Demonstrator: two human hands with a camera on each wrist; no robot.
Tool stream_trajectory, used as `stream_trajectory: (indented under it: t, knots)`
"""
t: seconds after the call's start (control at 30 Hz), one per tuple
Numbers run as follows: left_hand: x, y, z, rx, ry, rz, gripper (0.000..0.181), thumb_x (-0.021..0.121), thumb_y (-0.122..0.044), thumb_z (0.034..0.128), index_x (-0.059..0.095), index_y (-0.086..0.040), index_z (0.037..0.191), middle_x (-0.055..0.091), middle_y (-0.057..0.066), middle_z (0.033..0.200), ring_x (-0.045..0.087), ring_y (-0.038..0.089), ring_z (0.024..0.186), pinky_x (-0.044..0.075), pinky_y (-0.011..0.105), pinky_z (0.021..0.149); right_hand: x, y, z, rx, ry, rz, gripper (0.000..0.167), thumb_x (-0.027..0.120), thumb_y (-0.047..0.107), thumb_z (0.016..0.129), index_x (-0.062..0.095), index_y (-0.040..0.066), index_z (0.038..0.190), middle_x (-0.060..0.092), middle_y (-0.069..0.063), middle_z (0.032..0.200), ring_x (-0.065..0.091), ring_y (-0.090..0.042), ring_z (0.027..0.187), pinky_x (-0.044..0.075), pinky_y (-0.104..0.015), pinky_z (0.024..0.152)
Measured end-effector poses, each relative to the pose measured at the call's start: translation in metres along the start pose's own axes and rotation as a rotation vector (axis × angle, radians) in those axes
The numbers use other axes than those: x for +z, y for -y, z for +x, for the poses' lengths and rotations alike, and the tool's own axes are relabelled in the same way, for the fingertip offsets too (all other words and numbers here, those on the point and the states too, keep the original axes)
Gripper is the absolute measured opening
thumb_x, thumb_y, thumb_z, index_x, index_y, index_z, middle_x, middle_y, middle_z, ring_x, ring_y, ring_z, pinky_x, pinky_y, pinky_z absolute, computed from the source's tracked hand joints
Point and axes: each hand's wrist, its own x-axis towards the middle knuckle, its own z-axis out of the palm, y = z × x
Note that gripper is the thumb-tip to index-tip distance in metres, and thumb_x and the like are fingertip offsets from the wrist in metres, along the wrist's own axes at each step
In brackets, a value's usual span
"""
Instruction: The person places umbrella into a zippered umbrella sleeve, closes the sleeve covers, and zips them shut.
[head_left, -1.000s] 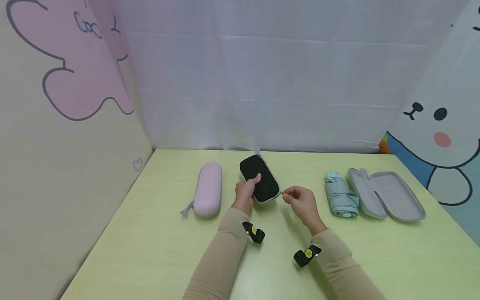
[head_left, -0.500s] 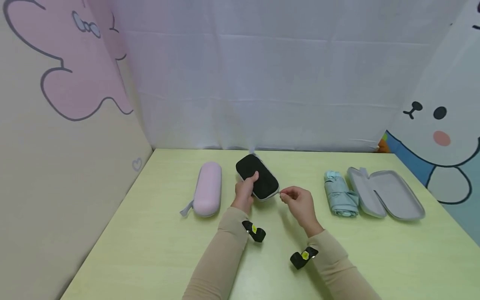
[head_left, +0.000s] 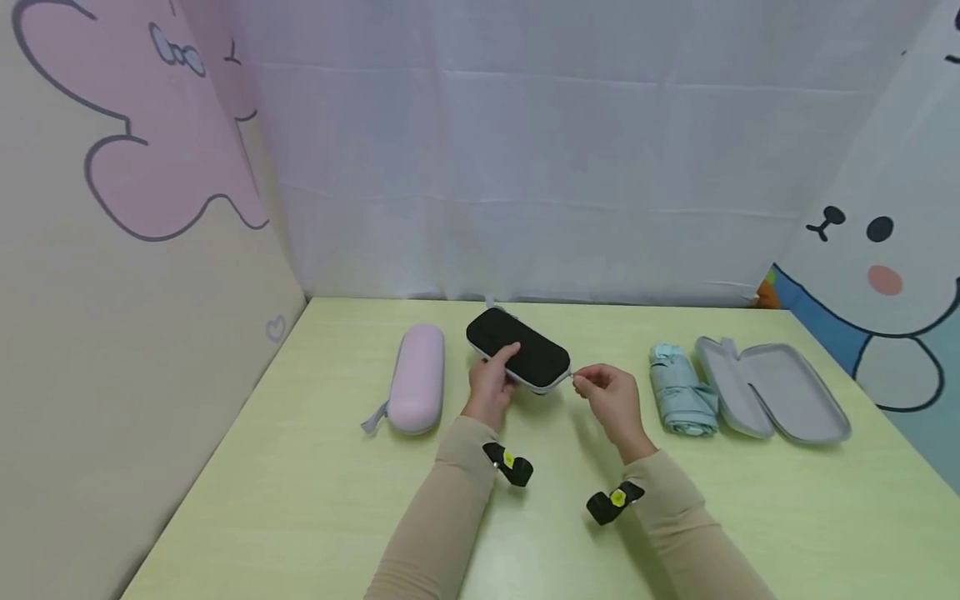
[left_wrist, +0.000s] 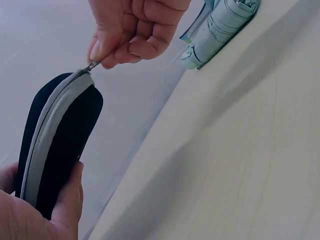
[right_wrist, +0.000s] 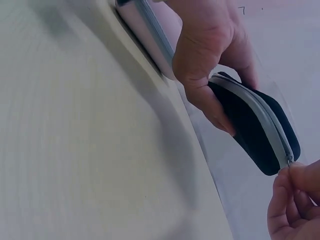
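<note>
In the head view, a small black zip case (head_left: 540, 354) with a light grey zip band is held above the table, tilted. My left hand (head_left: 491, 393) grips it from its near left side, thumb on the top face. At the case's right end my right hand (head_left: 617, 408) pinches the zipper pull (left_wrist: 92, 65) between thumb and finger. The zip band (right_wrist: 260, 112) looks joined along the side seen in the wrist views. The case's inside is hidden.
A pink oblong case (head_left: 417, 379) with a grey strap lies on the yellow-green table (head_left: 322, 500) to the left. To the right are a rolled teal fabric bundle (head_left: 681, 392) and an opened grey case (head_left: 795, 392). A white cloth (head_left: 525, 167) hangs behind.
The black case has turned so its right end points further right and its top shows wider. My right hand first shifts slightly left, then moves right, still pinching at that end.
</note>
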Motion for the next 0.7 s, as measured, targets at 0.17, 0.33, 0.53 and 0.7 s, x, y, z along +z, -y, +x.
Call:
stream_trajectory:
  t: [0.17,0.33,0.53,0.7]
  knots:
    - [0.002,0.003,-0.001,0.038,-0.05,-0.055,0.05,0.075,-0.006,0.075,0.051,0.006,0.118,0.063,0.017,0.108,0.063,0.022,0.088,0.051,0.032,0.068,0.008,0.001,-0.006,-0.014,-0.011,-0.005,0.008,0.064,-0.001,0.085,0.065,-0.009,0.088,0.065,-0.007,0.074,0.057,-0.006,0.062,0.05,-0.031,0.065]
    - [0.005,0.006,0.0,0.06,-0.091,-0.102,0.053,0.074,-0.005,0.0754,0.048,0.006,0.12,0.062,0.017,0.11,0.063,0.023,0.089,0.05,0.032,0.068,0.016,0.004,-0.012,-0.027,-0.022,0.012,0.008,0.065,-0.003,0.084,0.066,-0.01,0.087,0.065,-0.008,0.072,0.057,-0.011,0.063,0.046,-0.022,0.057]
    - [0.008,0.007,-0.002,0.1,-0.111,-0.132,0.056,0.074,-0.006,0.0767,0.045,0.006,0.123,0.06,0.019,0.112,0.062,0.026,0.093,0.05,0.035,0.074,0.025,0.004,-0.016,-0.046,-0.024,0.005,0.006,0.066,-0.002,0.083,0.067,-0.008,0.086,0.065,-0.009,0.073,0.058,-0.014,0.065,0.045,-0.021,0.056]
    - [0.008,0.005,-0.004,0.069,-0.102,-0.123,0.057,0.074,-0.007,0.075,0.043,0.005,0.122,0.059,0.017,0.111,0.062,0.023,0.089,0.05,0.033,0.072,0.022,0.003,-0.014,-0.037,-0.029,0.037,0.007,0.065,-0.003,0.084,0.066,-0.009,0.087,0.065,-0.009,0.074,0.057,-0.009,0.063,0.051,-0.034,0.066]
